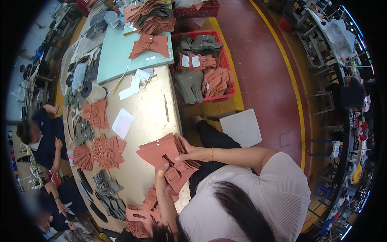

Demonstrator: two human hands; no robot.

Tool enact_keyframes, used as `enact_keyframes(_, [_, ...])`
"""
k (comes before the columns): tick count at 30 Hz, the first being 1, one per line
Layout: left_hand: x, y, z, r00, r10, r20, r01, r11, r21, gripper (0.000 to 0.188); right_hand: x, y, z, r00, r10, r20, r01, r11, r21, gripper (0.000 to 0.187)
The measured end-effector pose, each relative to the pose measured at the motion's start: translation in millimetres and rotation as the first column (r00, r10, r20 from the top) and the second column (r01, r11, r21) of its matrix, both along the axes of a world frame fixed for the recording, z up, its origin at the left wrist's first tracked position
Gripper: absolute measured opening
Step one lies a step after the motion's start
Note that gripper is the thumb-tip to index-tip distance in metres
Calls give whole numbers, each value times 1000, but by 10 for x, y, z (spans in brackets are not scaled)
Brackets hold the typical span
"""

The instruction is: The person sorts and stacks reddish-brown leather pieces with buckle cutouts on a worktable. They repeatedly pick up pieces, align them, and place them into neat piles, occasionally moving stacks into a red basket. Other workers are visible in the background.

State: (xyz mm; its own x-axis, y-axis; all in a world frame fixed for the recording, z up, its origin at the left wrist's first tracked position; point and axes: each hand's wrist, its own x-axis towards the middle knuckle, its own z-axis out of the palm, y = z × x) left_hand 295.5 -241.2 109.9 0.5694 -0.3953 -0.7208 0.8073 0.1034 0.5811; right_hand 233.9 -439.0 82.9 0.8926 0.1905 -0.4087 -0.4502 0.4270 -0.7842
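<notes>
Between my two hands is a stack of salmon-coloured leather pieces [155, 151] with cut slots and a covered buckle [172, 174], held above the table's near edge. My right hand [188, 151] grips the stack from its right side, thumb on top and fingers beneath. My left hand [161, 172] closes on its lower left edge, the thumb, with a tan patch on it, lying beside the buckle. More salmon pieces [139, 216] lie in a pile by my left forearm. The undersides of the stack and most of my fingers are hidden.
On the table [147, 109] are salmon buckle piles [108, 151], grey buckle pieces [107, 183], white paper [123, 123] and a thread cone [93, 92]. A red crate [231, 90] of pieces and a white stool [242, 127] stand right. Two people [44, 133] work across the table.
</notes>
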Motion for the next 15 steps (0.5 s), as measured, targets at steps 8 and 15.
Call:
enact_keyframes(8, [913, -1513, -119, 984, -136, 114, 133, 991, 28, 64, 803, -1297, -204, 981, -76, 180, 97, 989, -108, 126])
enact_keyframes(15, [1757, -3268, -446, 939, -341, 52, 343, 938, -45, 63, 1201, -2771, -520, 905, -393, 163, 416, 897, -148, 112])
